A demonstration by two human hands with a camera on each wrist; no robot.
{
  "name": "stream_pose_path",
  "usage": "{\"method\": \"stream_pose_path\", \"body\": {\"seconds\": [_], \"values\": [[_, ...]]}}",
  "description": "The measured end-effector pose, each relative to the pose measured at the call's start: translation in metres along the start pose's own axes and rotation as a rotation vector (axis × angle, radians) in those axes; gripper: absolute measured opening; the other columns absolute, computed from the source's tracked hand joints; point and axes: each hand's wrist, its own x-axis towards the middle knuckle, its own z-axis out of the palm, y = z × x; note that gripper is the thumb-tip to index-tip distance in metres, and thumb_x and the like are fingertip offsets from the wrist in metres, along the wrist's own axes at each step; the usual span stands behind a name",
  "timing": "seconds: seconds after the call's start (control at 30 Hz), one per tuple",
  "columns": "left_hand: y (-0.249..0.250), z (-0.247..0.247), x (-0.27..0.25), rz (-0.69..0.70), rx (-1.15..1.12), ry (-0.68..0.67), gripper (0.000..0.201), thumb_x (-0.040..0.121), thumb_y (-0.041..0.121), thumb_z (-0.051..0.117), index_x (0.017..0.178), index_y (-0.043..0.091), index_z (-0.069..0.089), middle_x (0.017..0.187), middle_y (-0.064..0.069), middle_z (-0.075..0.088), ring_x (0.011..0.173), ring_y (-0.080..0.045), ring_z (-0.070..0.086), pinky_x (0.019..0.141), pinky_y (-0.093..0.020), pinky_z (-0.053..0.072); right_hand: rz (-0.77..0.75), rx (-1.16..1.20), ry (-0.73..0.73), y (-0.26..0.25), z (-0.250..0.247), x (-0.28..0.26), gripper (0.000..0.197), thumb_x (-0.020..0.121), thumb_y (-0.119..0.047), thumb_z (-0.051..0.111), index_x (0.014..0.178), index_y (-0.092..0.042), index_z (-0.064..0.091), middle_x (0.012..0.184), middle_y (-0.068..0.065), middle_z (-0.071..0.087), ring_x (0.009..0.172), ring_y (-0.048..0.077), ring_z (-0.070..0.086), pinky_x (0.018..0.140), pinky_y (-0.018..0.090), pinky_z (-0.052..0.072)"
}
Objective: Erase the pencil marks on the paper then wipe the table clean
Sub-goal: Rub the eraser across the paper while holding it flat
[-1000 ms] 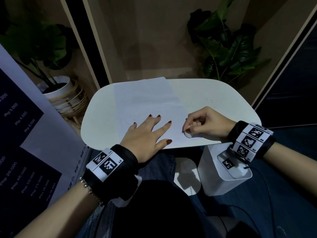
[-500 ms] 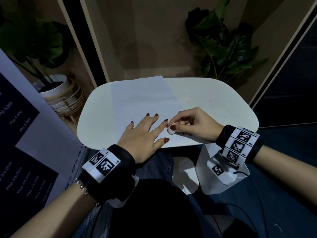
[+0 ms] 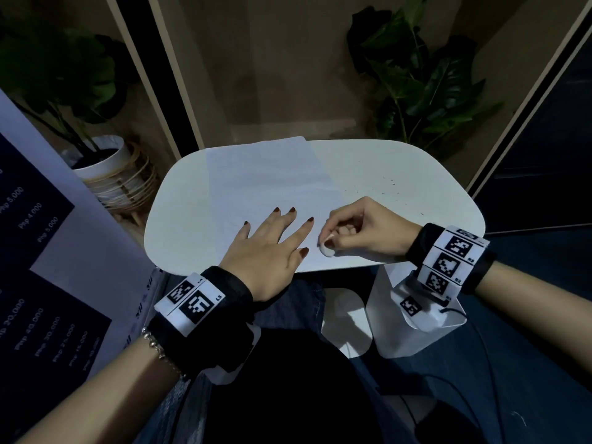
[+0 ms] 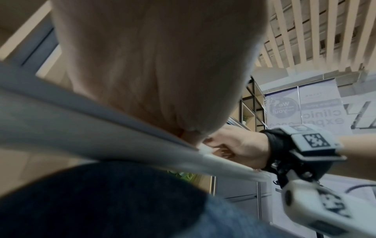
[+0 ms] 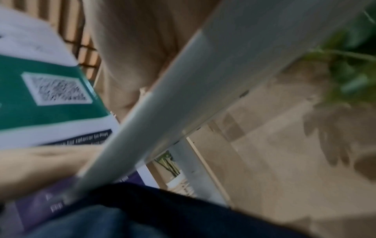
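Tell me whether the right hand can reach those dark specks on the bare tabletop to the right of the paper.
Probably yes: the right hand, pinching the eraser, sits beside the specks, with bare table between.

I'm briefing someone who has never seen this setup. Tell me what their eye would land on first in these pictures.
First, the two hands at the near edge of the white table: the left hand lies flat with fingers spread on the sheet of paper, and the right hand pinches a small white eraser against the paper's right edge. Next, the black-and-white coded wristbands on both wrists stand out against the dim room.
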Motion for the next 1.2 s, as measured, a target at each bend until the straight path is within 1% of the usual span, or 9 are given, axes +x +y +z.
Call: {"method": "stream_pose_path", "body": {"seconds": [0.17, 0.27, 0.37, 0.57, 0.73, 0.83, 0.97, 1.07, 1.2], "values": [[0.0, -0.002, 0.0, 0.0, -0.005, -0.009, 0.053, 0.106, 0.043, 0.012, 0.154, 0.041, -0.01, 0.163, 0.011, -0.015, 0.149, -0.011, -0.016, 0.121, -0.047, -0.002, 0.03, 0.114, 0.02, -0.003, -0.001, -0.001, 0.011, 0.086, 0.012, 0.066, 0.094, 0.008, 0.073, 0.064, 0.013, 0.053, 0.056, 0.013, 0.045, 0.065, 0.015, 0.048], [0.0, -0.002, 0.0, -0.005, -0.003, -0.024, 0.053, 0.105, 0.043, 0.012, 0.154, 0.041, -0.011, 0.163, 0.011, -0.016, 0.149, -0.011, -0.016, 0.121, -0.047, -0.002, 0.014, 0.128, 0.037, 0.002, 0.005, 0.002, 0.01, 0.086, 0.001, 0.072, 0.094, 0.007, 0.073, 0.06, 0.01, 0.058, 0.062, 0.017, 0.048, 0.076, 0.029, 0.053], [0.0, -0.002, 0.0, -0.003, -0.004, -0.018, 0.053, 0.106, 0.043, 0.013, 0.154, 0.041, -0.009, 0.163, 0.011, -0.015, 0.149, -0.011, -0.015, 0.121, -0.047, -0.002, 0.021, 0.092, 0.015, 0.004, 0.003, 0.003, 0.013, 0.074, -0.008, 0.076, 0.081, 0.001, 0.07, 0.074, 0.035, 0.058, 0.069, 0.028, 0.046, 0.071, 0.04, 0.045], [0.0, -0.002, 0.0, -0.007, 0.002, -0.011, 0.053, 0.106, 0.044, 0.012, 0.154, 0.041, -0.009, 0.163, 0.011, -0.015, 0.149, -0.011, -0.015, 0.121, -0.048, -0.002, -0.006, 0.189, 0.119, 0.005, 0.008, 0.002, 0.008, 0.084, 0.008, 0.071, 0.088, 0.013, 0.067, 0.085, 0.04, 0.062, 0.073, 0.022, 0.065, 0.074, 0.026, 0.055], [0.0, 0.001, 0.0, -0.006, -0.013, 0.004, 0.053, 0.106, 0.043, 0.013, 0.154, 0.043, -0.007, 0.163, 0.011, -0.014, 0.149, -0.01, -0.015, 0.121, -0.048, -0.002, 0.046, 0.075, -0.014, 0.004, -0.004, 0.001, 0.012, 0.076, 0.015, 0.063, 0.078, 0.005, 0.069, 0.074, 0.03, 0.063, 0.067, 0.024, 0.054, 0.068, 0.027, 0.05], [-0.001, 0.002, -0.001, -0.008, -0.025, 0.019, 0.052, 0.106, 0.043, 0.013, 0.154, 0.043, -0.006, 0.163, 0.011, -0.013, 0.149, -0.01, -0.015, 0.121, -0.048, -0.002, 0.046, 0.16, 0.209, -0.002, -0.006, 0.001, 0.015, 0.078, 0.015, 0.06, 0.08, 0.003, 0.07, 0.061, 0.009, 0.065, 0.054, 0.009, 0.056, 0.058, 0.015, 0.047], [0.001, 0.004, -0.001, -0.017, -0.013, 0.036, 0.052, 0.106, 0.042, 0.012, 0.154, 0.043, -0.007, 0.163, 0.01, -0.013, 0.149, -0.01, -0.016, 0.121, -0.049, -0.002, 0.04, 0.146, 0.517, 0.0, -0.007, -0.001, 0.008, 0.084, 0.007, 0.065, 0.079, 0.004, 0.071, 0.064, 0.016, 0.06, 0.053, 0.013, 0.049, 0.056, 0.018, 0.042], [0.001, 0.006, 0.0, -0.021, -0.005, 0.043, 0.052, 0.106, 0.041, 0.012, 0.154, 0.042, -0.008, 0.163, 0.009, -0.013, 0.149, -0.011, -0.015, 0.121, -0.049, -0.002, -0.009, -0.123, 0.413, 0.004, -0.004, -0.007, 0.013, 0.079, -0.003, 0.066, 0.075, -0.012, 0.074, 0.072, 0.014, 0.07, 0.063, 0.017, 0.055, 0.064, 0.026, 0.045], [0.001, 0.005, 0.001, -0.026, -0.005, 0.033, 0.052, 0.106, 0.042, 0.011, 0.154, 0.043, -0.009, 0.163, 0.009, -0.014, 0.149, -0.011, -0.016, 0.12, -0.05, -0.003, -0.145, -0.333, 0.137, -0.001, 0.015, -0.011, 0.005, 0.08, -0.011, 0.073, 0.084, -0.013, 0.074, 0.077, 0.003, 0.072, 0.069, 0.018, 0.063, 0.068, 0.028, 0.05]]}}
